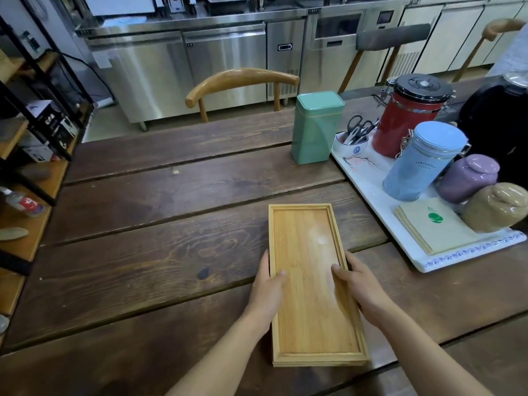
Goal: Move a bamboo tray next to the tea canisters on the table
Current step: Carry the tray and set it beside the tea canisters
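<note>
A long rectangular bamboo tray (307,241) lies lengthwise on the dark wooden table (160,195), near its front edge. My left hand (267,287) grips the tray's left rim, thumb over the edge. My right hand (357,281) grips the right rim the same way. The tea canisters stand at the right: a green square tin (315,128) directly on the table, and a red canister (408,118), a blue canister (423,164), a purple jar (468,178) and a tan jar (497,208) on a white serving tray (368,184).
The white serving tray also holds a cup of scissors (354,138) and a stack of napkins (434,227). A black appliance (494,121) sits behind the jars. Wooden chairs (243,81) stand at the table's far side. A shelf unit (31,144) is at the left.
</note>
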The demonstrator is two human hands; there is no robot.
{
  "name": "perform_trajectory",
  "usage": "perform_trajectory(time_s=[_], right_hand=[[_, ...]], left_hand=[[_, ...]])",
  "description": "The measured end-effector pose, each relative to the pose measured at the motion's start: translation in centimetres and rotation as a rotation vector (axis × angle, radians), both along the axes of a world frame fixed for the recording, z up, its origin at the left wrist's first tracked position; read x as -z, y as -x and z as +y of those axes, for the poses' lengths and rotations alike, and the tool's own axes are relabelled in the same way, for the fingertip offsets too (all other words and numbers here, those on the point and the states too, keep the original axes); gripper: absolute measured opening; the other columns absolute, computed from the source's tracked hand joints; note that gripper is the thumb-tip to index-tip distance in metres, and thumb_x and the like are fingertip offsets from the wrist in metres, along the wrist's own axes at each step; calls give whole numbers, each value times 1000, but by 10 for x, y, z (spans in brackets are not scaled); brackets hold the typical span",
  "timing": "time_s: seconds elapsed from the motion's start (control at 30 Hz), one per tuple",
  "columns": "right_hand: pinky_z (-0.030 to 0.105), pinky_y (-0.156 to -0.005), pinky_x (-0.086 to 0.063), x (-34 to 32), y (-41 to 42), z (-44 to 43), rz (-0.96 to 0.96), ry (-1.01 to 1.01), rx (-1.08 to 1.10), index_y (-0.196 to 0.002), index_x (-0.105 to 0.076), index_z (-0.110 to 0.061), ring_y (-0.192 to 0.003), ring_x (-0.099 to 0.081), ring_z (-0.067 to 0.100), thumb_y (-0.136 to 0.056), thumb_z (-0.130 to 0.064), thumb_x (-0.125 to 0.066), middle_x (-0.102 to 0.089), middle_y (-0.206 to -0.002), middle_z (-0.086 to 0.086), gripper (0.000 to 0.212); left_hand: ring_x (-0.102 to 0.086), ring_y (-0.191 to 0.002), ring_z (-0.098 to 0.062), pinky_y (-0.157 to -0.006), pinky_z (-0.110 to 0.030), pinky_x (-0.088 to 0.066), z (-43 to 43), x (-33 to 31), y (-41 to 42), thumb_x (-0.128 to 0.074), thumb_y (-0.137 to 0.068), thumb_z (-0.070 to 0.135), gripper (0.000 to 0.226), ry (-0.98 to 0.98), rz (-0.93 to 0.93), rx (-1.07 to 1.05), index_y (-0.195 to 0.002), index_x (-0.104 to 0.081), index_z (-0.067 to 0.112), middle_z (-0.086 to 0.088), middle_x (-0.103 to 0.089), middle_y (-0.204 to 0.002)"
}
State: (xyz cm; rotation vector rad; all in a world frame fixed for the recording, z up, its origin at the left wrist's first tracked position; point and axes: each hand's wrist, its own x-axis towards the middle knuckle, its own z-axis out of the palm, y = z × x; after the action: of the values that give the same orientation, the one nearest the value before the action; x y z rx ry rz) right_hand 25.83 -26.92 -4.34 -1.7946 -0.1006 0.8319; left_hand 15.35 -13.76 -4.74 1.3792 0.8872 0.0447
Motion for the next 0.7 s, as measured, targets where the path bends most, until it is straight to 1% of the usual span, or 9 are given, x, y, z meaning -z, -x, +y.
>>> perform_trajectory(time_s=[0.07, 0.13, 0.23, 0.3, 0.37, 0.43, 0.47, 0.57, 0.7], right_hand=[[24, -65, -43, 1, -8, 5, 0, 2, -6, -125, -53, -18, -84, -59, 9, -95, -15, -46, -63, -100, -4, 31], [25, -66, -43, 1, -19, 12, 0, 5, -16, -128, -51, -15, -83, -58, 11, -95, -18, -45, -63, -101, -3, 34], [24, -63, -43, 1, -35, 23, 4, -16, -32, -130, -50, -15, -77, -56, 9, -96, -18, -43, -60, -92, -5, 35], [23, -60, -43, 0, -43, 28, 6, -34, -28, -129, -50, -19, -75, -56, 8, -96, -17, -42, -60, -90, -5, 33], [24, -62, -44, 1, -47, 32, 7, -42, -19, -128, -49, -22, -80, -59, 11, -96, -16, -42, -63, -100, 0, 33], [27, -64, -45, 4, -48, 33, -3, -37, -20, -131, -47, -23, -86, -60, 14, -95, -15, -44, -62, -114, 6, 37], [27, -64, -45, 5, -48, 33, -3, -37, -25, -133, -46, -23, -86, -59, 15, -95, -14, -44, -61, -116, 8, 39], [27, -63, -44, 9, -49, 32, -1, -32, -37, -136, -43, -23, -82, -56, 13, -95, -15, -45, -58, -120, 12, 43], [28, -64, -44, 10, -49, 31, -10, -30, -37, -137, -43, -25, -82, -56, 14, -95, -16, -44, -58, -119, 9, 43]], left_hand=[[-47, -128, -17, -106, -43, -38, 7, 0, -9, -41, -99, 18, 50, 9, -17, 4, -145, -30, 38, 7, -50, -136], [-45, -131, -18, -109, -46, -37, 14, 2, -19, -41, -99, 20, 54, 17, -26, 4, -148, -26, 37, 6, -47, -143], [-42, -134, -20, -110, -52, -34, 25, 10, -35, -43, -98, 23, 58, 27, -38, -2, -149, -20, 40, 2, -42, -149], [-38, -137, -22, -111, -53, -33, 29, 15, -43, -43, -97, 23, 60, 42, -46, -7, -148, -18, 42, 1, -38, -152], [-36, -138, -22, -112, -54, -31, 29, 15, -45, -42, -97, 20, 61, 45, -54, -5, -148, -16, 43, 1, -35, -153], [-36, -138, -21, -111, -55, -31, 27, 16, -44, -41, -97, 17, 62, 38, -62, -8, -147, -17, 44, 2, -36, -153], [-36, -138, -21, -111, -56, -31, 27, 17, -43, -41, -97, 16, 62, 40, -62, -14, -147, -18, 44, 2, -36, -152], [-38, -137, -21, -111, -55, -32, 28, 17, -43, -41, -97, 13, 62, 55, -60, -35, -148, -19, 42, 2, -39, -151], [-42, -134, -21, -110, -54, -35, 28, 14, -42, -40, -98, 10, 61, 60, -70, -39, -146, -23, 42, 2, -43, -147]])
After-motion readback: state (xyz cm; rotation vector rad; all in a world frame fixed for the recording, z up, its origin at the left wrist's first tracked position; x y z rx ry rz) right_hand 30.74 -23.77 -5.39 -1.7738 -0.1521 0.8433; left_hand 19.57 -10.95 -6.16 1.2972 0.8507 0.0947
